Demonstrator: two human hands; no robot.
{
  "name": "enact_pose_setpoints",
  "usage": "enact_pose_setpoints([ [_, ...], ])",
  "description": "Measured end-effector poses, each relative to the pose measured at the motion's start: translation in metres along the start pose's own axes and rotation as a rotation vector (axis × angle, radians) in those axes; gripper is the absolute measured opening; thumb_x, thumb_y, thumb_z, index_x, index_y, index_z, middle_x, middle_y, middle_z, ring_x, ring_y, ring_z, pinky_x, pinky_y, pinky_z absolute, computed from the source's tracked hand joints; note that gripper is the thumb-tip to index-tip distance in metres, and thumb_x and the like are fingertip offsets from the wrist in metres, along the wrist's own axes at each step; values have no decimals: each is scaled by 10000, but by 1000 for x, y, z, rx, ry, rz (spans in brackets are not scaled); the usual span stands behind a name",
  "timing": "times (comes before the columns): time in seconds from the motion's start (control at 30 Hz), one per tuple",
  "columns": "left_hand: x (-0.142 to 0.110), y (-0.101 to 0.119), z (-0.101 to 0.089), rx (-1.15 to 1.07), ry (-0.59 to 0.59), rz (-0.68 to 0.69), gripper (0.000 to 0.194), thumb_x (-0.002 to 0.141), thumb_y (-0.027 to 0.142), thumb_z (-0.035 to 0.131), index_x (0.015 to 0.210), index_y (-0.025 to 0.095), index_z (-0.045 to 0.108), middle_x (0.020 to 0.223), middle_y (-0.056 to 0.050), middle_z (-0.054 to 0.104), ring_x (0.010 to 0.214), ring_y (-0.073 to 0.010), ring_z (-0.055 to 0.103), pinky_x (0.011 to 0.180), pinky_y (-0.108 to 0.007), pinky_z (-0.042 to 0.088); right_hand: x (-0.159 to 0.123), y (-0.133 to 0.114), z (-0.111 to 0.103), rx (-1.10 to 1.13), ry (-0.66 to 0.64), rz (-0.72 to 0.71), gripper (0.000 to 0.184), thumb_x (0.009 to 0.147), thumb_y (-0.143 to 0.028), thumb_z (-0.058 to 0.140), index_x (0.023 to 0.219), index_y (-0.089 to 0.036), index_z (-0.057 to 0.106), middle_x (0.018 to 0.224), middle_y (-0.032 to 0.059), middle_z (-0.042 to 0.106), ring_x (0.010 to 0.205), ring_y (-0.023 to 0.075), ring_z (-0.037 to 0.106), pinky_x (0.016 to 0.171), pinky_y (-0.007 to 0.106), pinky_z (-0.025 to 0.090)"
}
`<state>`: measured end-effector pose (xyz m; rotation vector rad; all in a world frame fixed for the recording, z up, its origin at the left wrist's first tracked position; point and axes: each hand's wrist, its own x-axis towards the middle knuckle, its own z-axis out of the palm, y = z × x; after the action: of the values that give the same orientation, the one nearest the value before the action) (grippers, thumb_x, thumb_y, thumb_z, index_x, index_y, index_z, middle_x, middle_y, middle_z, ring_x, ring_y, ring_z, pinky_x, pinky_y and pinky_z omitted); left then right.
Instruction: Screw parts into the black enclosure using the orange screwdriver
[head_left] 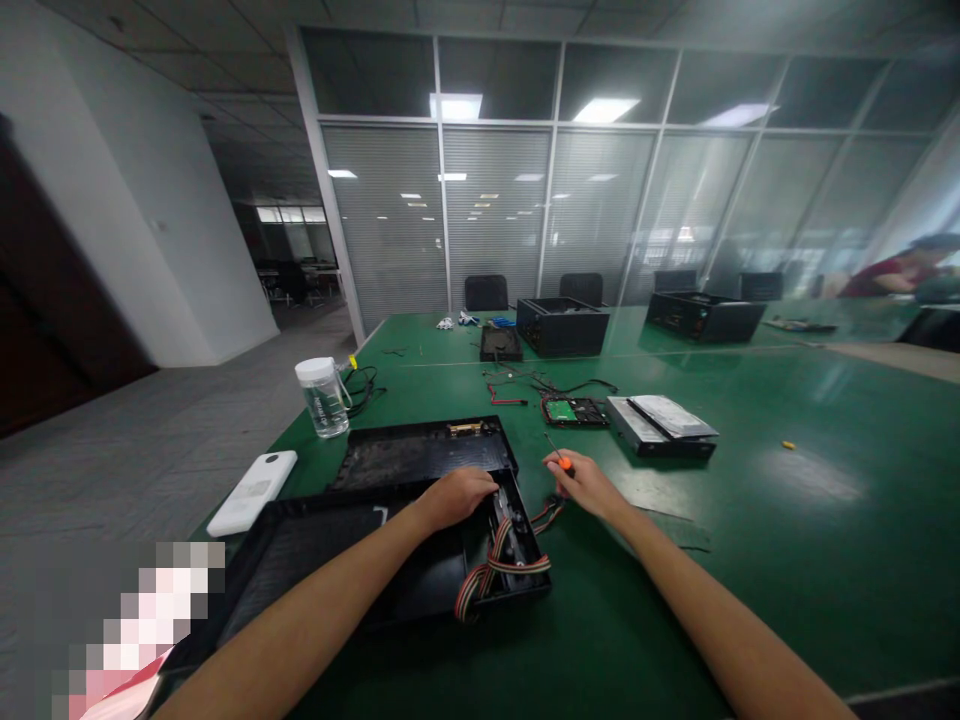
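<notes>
- Green table (810, 560) in a glass-walled office; open black casing (442, 575) lies on it right in front of the person, near edge.
- L hand (457, 497): fingers curled narrow at casing's R end; can't tell if they pinch anything.
- R hand (589, 483): closed round orange-handled screwdriver (565, 465), just R of casing, tip up & away, so no screw being turned rn.
- Striped cable (499, 555) loops loose over casing's R end; can't tell if it's attached inside.
- Progress (my read): partway. Casing's open, interior reachable; cable's untidied, work at R end prob. unfinished. Screw count n/a, too small.
- Just behind: black panel (405, 455) w/ a brass-coloured pc on it, apart from R hand.
- Further out: unit w/ green board (561, 411), metal box (637, 432) w/ sheet on top, loose wires, all separate pcs.
- L side: white device (255, 492), water bottle (328, 405).
- Far end: 2 black cases (566, 330) (705, 317); another person (900, 270) far R, blurred.
</notes>
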<state>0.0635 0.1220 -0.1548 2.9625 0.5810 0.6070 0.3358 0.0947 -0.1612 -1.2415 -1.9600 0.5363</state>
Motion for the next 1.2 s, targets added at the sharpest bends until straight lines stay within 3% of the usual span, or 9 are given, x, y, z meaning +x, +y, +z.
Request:
enact_pose_setpoints([
  [0.17, 0, 2, -1, 83, 26, -56, 211, 868, 153, 437, 940, 146, 635, 921, -77, 627, 882, -166, 555, 803, -274, 443, 2, 2, -2, -146, 108, 12, 312, 811, -403, 464, 1038, -197, 523, 833, 35, 596, 678, 158, 568, 667, 294, 448],
  [0.33, -1, 0, 0, 15, 1, -73, 199, 866, 162, 454, 971, 156, 622, 906, -58, 636, 869, -152, 559, 819, -266, 429, 6, 7, -9, -193, 239, 104, 370, 685, -251, 531, 1030, -161, 433, 834, 31, 556, 643, 142, 519, 618, 281, 439],
  [0.47, -1, 2, -1, -35, 3, -155, 185, 861, 167, 458, 963, 165, 613, 955, -52, 637, 891, -156, 559, 841, -270, 419, 8, 4, -25, -74, 232, 69, 315, 733, -281, 504, 1027, -169, 485, 850, 35, 571, 633, 135, 537, 601, 271, 444],
  [0.53, 0, 4, -2, -45, 3, -201, 175, 851, 170, 471, 961, 166, 607, 954, -53, 633, 882, -161, 559, 827, -271, 423, 7, -1, -32, 48, 204, 102, 293, 789, -362, 472, 1012, -175, 512, 717, 4, 568, 521, 121, 509, 501, 247, 418],
  [0.6, 1, 6, -3, -45, 3, -235, 161, 836, 165, 486, 943, 164, 605, 933, -53, 630, 861, -163, 559, 807, -270, 428, 5, -8, -34, 135, 265, 127, 278, 811, -429, 454, 900, -177, 533, 571, -31, 504, 442, 111, 456, 429, 226, 364],
  [0.73, 2, 9, -3, -42, -2, -262, 151, 804, 145, 508, 920, 161, 603, 896, -46, 627, 830, -160, 559, 782, -262, 429, 1, -23, -17, 195, 464, 95, 290, 834, -463, 420, 733, -197, 479, 526, -44, 426, 461, 112, 439, 438, 221, 346],
  [0.93, 1, 8, -2, -44, 7, -281, 163, 801, 149, 507, 921, 165, 617, 882, -42, 629, 805, -154, 558, 768, -257, 428, -2, -30, 11, 47, 405, 33, 269, 842, -440, 399, 768, -200, 497, 576, -23, 476, 545, 133, 475, 529, 236, 373],
  [1.2, 1, 5, 1, -53, 20, -268, 170, 803, 148, 509, 921, 173, 629, 883, -43, 630, 813, -158, 559, 767, -260, 429, -3, -33, 9, -99, 386, 18, 272, 856, -442, 377, 803, -207, 504, 606, -11, 527, 549, 140, 497, 555, 242, 375],
])
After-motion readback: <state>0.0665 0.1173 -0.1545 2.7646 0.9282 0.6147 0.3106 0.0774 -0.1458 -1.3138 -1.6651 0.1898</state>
